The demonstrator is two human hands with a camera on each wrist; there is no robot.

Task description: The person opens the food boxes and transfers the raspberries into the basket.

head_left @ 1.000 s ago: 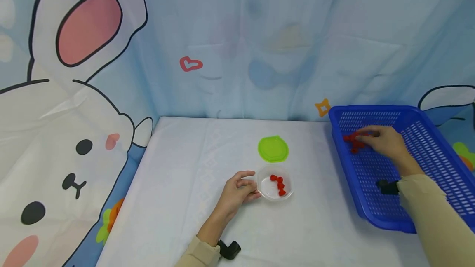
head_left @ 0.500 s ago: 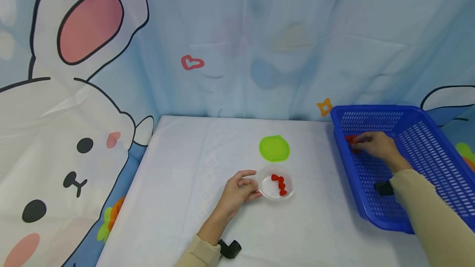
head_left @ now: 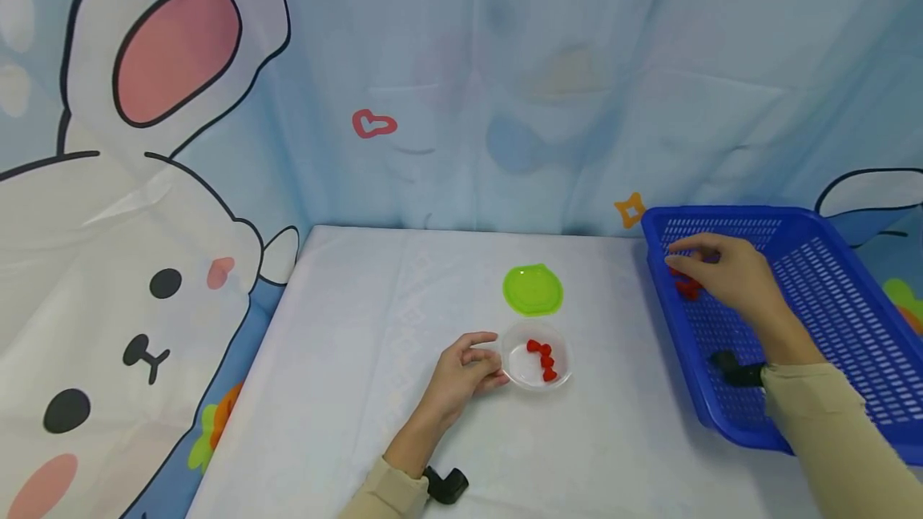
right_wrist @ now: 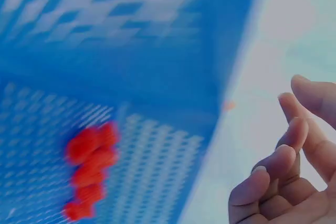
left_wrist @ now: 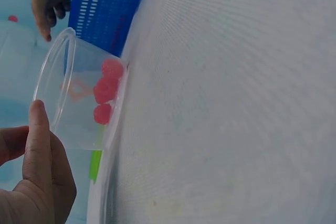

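A clear cup (head_left: 516, 363) stands upright on the worktop (head_left: 346, 327), with several small red pieces (head_left: 546, 361) lying on its bottom in a bent line. The left hand (head_left: 461, 371) is at the cup's left side, its fingers relaxed and gently bent, the thumb and forefinger set apart and touching the cup near the rim. Just beyond the cup, a bright green lid (head_left: 532, 291) lies flat.

Well to the right, a blue basket (head_left: 822, 295) with holes in its walls and floor holds a cluster of red bits (right_wrist: 90, 169) near its left far corner. The right hand (head_left: 728, 275) is above that cluster and partly hides it in the head view; its fingers are loosely bent, the tips of thumb and forefinger close together with a small gap.

Both arms wear beige sleeves (head_left: 829, 415), and a black fitting (head_left: 447, 485) shows at each wrist. A white cloth covers the worktop. Behind it hangs a pale blue curtain (head_left: 461, 22) printed with a big white rabbit (head_left: 137, 215) on the left, a red heart (head_left: 374, 124) and an orange star (head_left: 630, 210).
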